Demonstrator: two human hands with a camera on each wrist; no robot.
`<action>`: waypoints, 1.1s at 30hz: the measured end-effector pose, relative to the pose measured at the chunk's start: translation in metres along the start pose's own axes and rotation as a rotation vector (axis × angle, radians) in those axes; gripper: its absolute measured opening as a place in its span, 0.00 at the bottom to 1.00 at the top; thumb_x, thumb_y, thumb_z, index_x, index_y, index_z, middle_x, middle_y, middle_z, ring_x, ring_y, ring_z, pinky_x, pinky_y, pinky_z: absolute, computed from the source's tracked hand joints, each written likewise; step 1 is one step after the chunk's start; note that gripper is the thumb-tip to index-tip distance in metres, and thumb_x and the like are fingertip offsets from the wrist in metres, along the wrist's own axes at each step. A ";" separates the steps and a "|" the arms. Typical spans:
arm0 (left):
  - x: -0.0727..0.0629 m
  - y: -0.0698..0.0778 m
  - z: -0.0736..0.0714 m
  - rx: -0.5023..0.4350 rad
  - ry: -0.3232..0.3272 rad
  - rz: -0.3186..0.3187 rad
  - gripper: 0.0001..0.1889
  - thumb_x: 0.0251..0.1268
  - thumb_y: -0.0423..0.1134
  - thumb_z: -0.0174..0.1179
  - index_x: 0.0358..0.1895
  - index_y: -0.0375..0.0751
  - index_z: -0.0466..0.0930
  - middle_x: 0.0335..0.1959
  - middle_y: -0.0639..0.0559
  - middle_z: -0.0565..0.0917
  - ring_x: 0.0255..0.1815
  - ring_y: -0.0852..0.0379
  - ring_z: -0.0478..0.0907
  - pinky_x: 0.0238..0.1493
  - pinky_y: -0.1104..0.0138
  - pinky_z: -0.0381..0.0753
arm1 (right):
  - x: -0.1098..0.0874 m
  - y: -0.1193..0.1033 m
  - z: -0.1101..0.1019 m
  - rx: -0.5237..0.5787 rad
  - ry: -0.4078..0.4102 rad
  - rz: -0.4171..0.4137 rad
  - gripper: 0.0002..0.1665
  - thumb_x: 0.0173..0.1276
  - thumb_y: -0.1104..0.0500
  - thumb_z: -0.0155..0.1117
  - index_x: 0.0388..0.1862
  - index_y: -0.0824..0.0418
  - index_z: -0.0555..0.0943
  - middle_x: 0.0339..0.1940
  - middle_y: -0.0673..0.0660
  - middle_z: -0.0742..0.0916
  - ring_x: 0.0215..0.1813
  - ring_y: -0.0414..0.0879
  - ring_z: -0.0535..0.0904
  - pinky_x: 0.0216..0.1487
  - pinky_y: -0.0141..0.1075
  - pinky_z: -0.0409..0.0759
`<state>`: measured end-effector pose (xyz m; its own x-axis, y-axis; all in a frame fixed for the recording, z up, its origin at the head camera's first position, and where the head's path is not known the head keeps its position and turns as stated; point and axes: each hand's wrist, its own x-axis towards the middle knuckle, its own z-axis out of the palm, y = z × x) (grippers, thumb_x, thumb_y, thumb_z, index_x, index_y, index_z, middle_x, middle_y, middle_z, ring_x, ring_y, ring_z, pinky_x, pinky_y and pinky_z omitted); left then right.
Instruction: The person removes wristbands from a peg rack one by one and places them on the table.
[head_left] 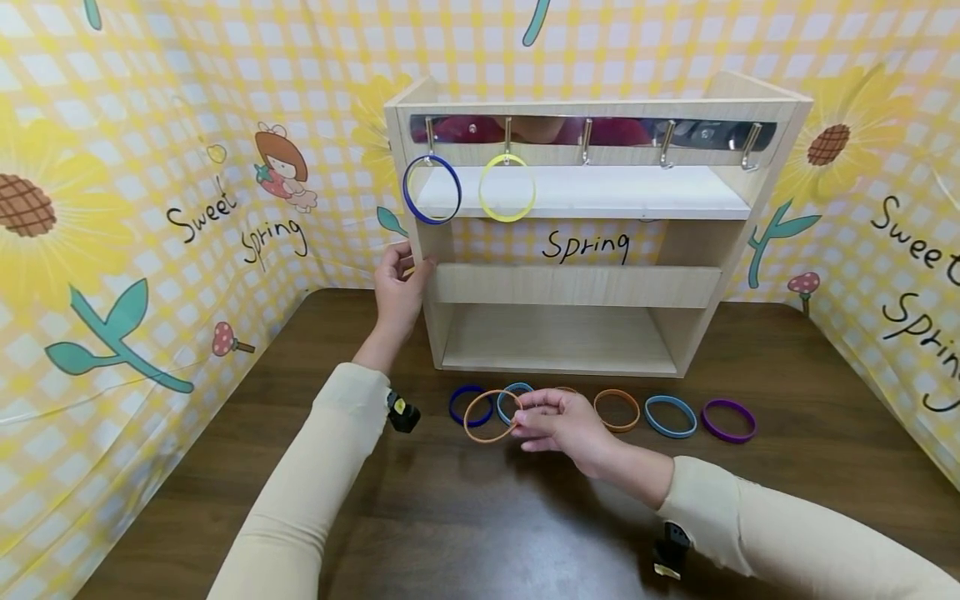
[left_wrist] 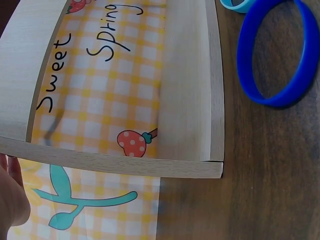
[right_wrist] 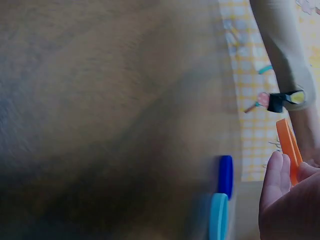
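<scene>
My right hand [head_left: 566, 427] pinches an orange wristband [head_left: 467, 417] by its right side, above the table in front of the wooden shelf [head_left: 577, 287]. The same orange band [right_wrist: 287, 142] shows in the right wrist view between thumb and fingers. At the shelf's left side panel, my left hand [head_left: 401, 287] holds the edge, thumb at the front. A dark blue wristband [head_left: 406, 190] hangs from the leftmost hook, and a yellow wristband [head_left: 533, 190] from the second hook. The other hooks [head_left: 666, 143] hold no bands.
On the table before the shelf lie a blue band [head_left: 452, 408], a light blue band [head_left: 517, 387], an orange band [head_left: 617, 429], another light blue band [head_left: 671, 434] and a purple band [head_left: 729, 438]. Another orange one is mostly hidden behind my right hand. Patterned cloth [head_left: 247, 50] surrounds the table.
</scene>
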<state>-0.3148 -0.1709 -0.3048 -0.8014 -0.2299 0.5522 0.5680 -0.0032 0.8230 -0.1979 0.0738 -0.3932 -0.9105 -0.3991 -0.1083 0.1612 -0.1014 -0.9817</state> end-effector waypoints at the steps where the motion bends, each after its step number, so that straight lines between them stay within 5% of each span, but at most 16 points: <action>1: 0.000 0.000 0.000 -0.002 -0.002 0.001 0.17 0.59 0.24 0.59 0.51 0.19 0.73 0.42 0.41 0.80 0.40 0.61 0.78 0.40 0.70 0.77 | 0.000 0.003 0.001 0.001 -0.003 0.005 0.18 0.67 0.69 0.62 0.53 0.75 0.74 0.40 0.66 0.86 0.40 0.50 0.86 0.42 0.43 0.83; 6: 0.000 -0.002 -0.001 -0.009 -0.006 -0.004 0.18 0.60 0.24 0.59 0.52 0.18 0.72 0.49 0.23 0.75 0.40 0.61 0.78 0.40 0.70 0.77 | 0.001 0.014 0.006 0.006 -0.009 0.035 0.22 0.67 0.68 0.62 0.56 0.78 0.71 0.40 0.66 0.86 0.40 0.49 0.86 0.41 0.42 0.83; 14: -0.001 -0.001 -0.001 -0.007 0.002 -0.017 0.19 0.60 0.24 0.59 0.53 0.17 0.71 0.37 0.55 0.78 0.39 0.60 0.78 0.40 0.70 0.78 | 0.003 0.023 0.012 0.018 0.001 0.068 0.22 0.67 0.68 0.62 0.57 0.77 0.71 0.40 0.67 0.86 0.39 0.49 0.86 0.41 0.41 0.84; 33: 0.001 -0.002 0.000 -0.005 0.007 -0.019 0.16 0.60 0.24 0.60 0.51 0.21 0.73 0.37 0.54 0.79 0.39 0.59 0.78 0.38 0.70 0.78 | 0.009 0.035 0.018 -0.057 -0.043 0.115 0.19 0.66 0.69 0.64 0.54 0.76 0.74 0.35 0.63 0.87 0.37 0.51 0.86 0.36 0.42 0.84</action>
<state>-0.3166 -0.1713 -0.3065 -0.8105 -0.2369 0.5357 0.5538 -0.0120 0.8325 -0.1938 0.0499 -0.4258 -0.8698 -0.4439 -0.2152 0.2408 -0.0013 -0.9706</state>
